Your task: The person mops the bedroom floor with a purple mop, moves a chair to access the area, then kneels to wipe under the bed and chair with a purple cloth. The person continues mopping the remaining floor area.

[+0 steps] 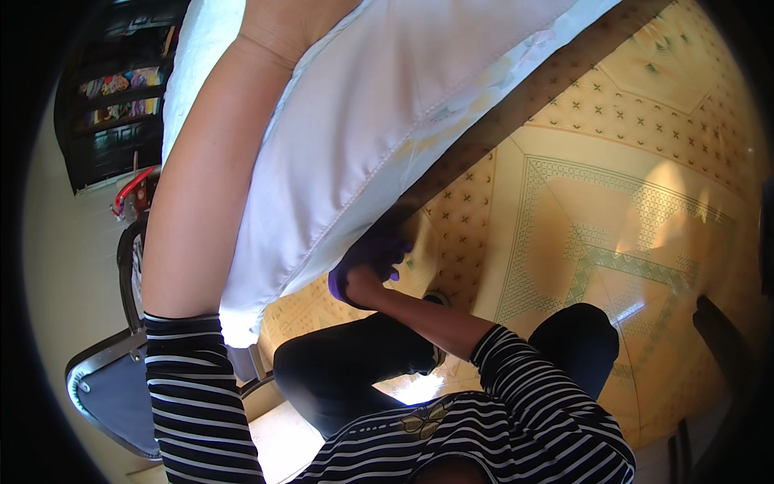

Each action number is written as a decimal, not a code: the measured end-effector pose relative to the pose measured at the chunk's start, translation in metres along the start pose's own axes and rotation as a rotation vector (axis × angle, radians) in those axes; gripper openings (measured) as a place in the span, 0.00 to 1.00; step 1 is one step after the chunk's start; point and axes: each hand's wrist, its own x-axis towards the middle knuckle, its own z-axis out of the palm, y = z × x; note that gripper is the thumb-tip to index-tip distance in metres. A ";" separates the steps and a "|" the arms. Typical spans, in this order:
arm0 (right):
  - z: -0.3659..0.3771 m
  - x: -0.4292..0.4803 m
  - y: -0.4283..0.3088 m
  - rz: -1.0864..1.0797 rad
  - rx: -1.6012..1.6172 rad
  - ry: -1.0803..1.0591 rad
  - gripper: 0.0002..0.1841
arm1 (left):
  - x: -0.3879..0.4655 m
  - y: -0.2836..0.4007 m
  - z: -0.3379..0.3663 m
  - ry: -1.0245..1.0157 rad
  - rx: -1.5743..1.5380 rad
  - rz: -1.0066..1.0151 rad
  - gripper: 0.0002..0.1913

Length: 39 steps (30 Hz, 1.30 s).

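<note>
My left arm reaches up over a white tablecloth with a floral print near its border (344, 145). Only the wrist and back of my left hand (296, 21) show at the top edge; its fingers are out of the picture. My right hand (361, 284) is low beside the dark wooden table edge (465, 145), below the cloth's hanging border. A purple mitt or cloth with stubby tufts (378, 251) surrounds it from the wrist on, and hides its fingers in shadow.
Patterned floor tiles (604, 199) lie to the right, and my bent knees (326, 363) are below. Dark-framed chairs (115, 393) stand at the left. Behind them are a red object (133, 187) and a dark cabinet with colourful items (121, 97). Another dark piece of furniture (719, 339) is at the right rim.
</note>
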 end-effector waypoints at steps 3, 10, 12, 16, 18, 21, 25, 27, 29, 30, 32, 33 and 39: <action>0.036 0.039 0.058 0.025 -1.051 -0.297 0.10 | 0.000 0.004 0.004 0.024 0.030 -0.038 0.22; -0.083 0.048 0.104 -0.155 -0.294 0.408 0.10 | 0.002 0.009 -0.001 0.007 0.140 -0.082 0.23; -0.143 0.043 0.095 0.135 -0.068 0.422 0.11 | 0.002 0.011 -0.002 -0.019 0.185 -0.090 0.23; -0.269 0.051 0.106 0.652 0.269 0.797 0.14 | 0.006 0.014 -0.005 -0.019 0.346 0.021 0.20; -0.347 0.056 0.117 0.577 0.344 1.232 0.18 | 0.005 0.017 -0.012 -0.094 0.188 -0.093 0.21; -0.487 0.036 0.111 0.809 -0.013 1.078 0.18 | 0.006 0.017 -0.017 -0.102 0.350 0.009 0.20; -0.633 0.003 0.055 0.873 -0.789 0.694 0.20 | 0.008 0.019 -0.016 -0.082 0.372 -0.022 0.20; -0.663 -0.024 0.025 0.868 -0.940 0.785 0.19 | 0.009 0.019 -0.015 -0.073 0.359 -0.009 0.19; -0.665 -0.035 0.012 0.977 -0.835 0.998 0.18 | 0.010 0.021 -0.015 -0.082 0.369 -0.003 0.19; -0.661 -0.040 0.011 0.986 -0.778 1.116 0.18 | 0.010 0.021 -0.015 -0.093 0.369 -0.026 0.20; -0.620 -0.036 0.032 0.860 -1.171 1.122 0.19 | 0.009 0.020 -0.015 -0.106 0.370 -0.069 0.20; -0.604 -0.028 0.042 0.835 -1.294 1.128 0.19 | 0.009 0.020 -0.015 -0.103 0.370 -0.059 0.20; -0.562 0.056 0.057 0.673 -1.468 0.524 0.23 | 0.011 0.018 -0.013 -0.096 0.319 -0.039 0.21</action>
